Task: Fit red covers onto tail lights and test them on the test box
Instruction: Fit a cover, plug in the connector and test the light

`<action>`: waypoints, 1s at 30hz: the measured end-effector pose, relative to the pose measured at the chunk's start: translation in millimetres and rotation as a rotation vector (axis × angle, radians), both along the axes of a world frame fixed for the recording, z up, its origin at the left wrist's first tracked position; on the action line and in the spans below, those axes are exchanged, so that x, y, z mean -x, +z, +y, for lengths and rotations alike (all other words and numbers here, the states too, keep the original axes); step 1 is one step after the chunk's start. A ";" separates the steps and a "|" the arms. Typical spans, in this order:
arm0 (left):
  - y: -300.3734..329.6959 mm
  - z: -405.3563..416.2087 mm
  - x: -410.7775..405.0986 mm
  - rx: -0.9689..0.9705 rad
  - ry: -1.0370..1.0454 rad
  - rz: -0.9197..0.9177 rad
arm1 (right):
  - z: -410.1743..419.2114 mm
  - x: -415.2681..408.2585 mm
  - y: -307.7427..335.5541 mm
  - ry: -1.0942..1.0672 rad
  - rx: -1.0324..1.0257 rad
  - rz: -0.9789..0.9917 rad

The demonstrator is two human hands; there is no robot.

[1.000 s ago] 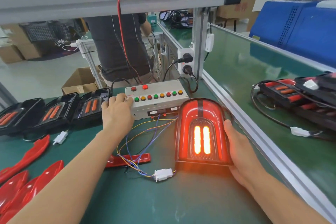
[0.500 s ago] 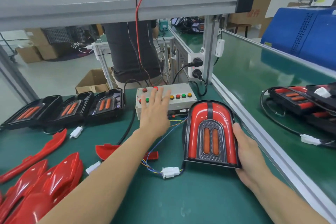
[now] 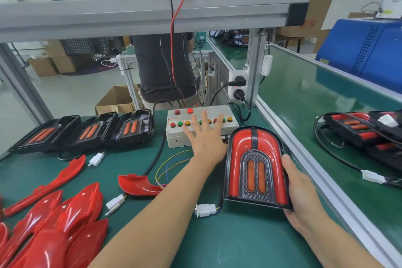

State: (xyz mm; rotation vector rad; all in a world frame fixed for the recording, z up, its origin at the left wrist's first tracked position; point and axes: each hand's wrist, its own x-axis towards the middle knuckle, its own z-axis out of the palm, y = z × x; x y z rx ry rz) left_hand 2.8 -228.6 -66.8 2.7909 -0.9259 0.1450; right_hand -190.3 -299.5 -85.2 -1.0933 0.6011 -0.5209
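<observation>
Left hand (image 3: 205,137) splayed over test box (image 3: 201,125) buttons, right hand (image 3: 301,191) — cupping tail light (image 3: 255,167)

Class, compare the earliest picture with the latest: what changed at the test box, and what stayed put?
The left hand moved rightward along the test box from its left end and now spreads flat, fingers straight, over the coloured buttons. The tail light, lit before, has gone dark. The right hand keeps its grip on the light's right edge.

Bare forearms, left grip (image 3: 204,143), right grip (image 3: 301,193), sleeveless

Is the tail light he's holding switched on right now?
Off: the tail light shows no glow, and its two orange strips look dull.
</observation>
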 end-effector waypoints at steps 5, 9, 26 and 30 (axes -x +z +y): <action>2.7 -2.5 -0.4 -0.036 0.047 0.060 | -0.4 -0.3 0.6 -0.010 -0.020 -0.013; 5.1 -7.4 -4.9 -0.073 -0.019 0.031 | -1.6 1.1 0.2 -0.017 -0.046 -0.024; 13.8 -6.1 -19.7 -0.126 -0.174 -0.004 | -0.9 0.9 2.3 -0.003 -0.030 -0.007; 13.3 -6.9 -20.0 -0.129 -0.179 0.010 | 0.2 0.7 4.3 0.001 -0.031 -0.013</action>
